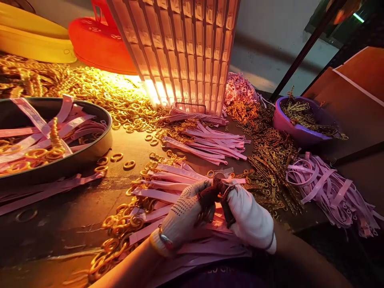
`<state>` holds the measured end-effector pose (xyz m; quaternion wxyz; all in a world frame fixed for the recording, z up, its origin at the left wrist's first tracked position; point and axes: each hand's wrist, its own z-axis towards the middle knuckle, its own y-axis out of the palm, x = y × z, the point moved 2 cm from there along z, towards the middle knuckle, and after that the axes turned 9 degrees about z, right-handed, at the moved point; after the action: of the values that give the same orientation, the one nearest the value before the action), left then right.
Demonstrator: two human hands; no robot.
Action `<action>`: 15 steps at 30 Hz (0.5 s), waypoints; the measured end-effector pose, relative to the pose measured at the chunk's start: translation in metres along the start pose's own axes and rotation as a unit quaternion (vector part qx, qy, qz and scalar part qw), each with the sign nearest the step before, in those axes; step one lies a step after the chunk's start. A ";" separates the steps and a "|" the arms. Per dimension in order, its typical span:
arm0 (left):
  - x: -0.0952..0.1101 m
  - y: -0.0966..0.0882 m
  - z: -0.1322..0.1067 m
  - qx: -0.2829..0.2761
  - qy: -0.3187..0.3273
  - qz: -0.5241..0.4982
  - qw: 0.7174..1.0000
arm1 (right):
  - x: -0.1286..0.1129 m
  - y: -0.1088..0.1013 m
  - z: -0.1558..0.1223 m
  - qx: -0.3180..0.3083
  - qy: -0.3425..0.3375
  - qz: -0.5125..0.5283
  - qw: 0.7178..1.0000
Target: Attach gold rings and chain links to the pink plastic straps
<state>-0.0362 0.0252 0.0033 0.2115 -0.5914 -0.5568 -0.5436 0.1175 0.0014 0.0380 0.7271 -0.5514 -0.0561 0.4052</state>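
Both my hands wear white knitted gloves and meet low in the middle of the head view. My left hand [186, 214] and my right hand [247, 218] have their dark fingertips pinched together on a small piece where a pink strap [223, 173] and a gold ring [210, 173] stick out. Under them lies a pile of pink straps with gold rings [162, 188]. Exactly what the fingers pinch is hard to make out.
A dark round tray [102, 146] at left holds pink straps and gold rings. Loose gold rings [99, 90] cover the table's far side. Gold clasps [270, 160] lie right of centre, beside a purple bowl [300, 132] and loose pink straps [327, 188]. A lit lamp [186, 52] stands behind.
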 end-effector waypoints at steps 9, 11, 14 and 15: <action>0.002 -0.005 0.006 0.060 0.104 0.232 0.965 | 0.027 -0.026 0.026 -0.098 0.049 -0.012 0.994; 0.002 -0.005 0.008 0.042 0.092 0.233 0.967 | 0.022 -0.023 0.031 -0.158 0.052 -0.043 0.985; 0.007 -0.008 0.010 -0.008 0.028 0.185 0.982 | 0.019 -0.022 0.033 -0.195 0.051 -0.078 0.976; 0.010 -0.009 0.010 -0.018 0.014 0.173 0.985 | 0.019 -0.022 0.033 -0.194 0.046 -0.079 0.977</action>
<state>-0.0426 0.0408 0.0061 0.2997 -0.6750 -0.4329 -0.5169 0.1243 0.0370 0.0623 0.6377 -0.6941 -0.1435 0.3016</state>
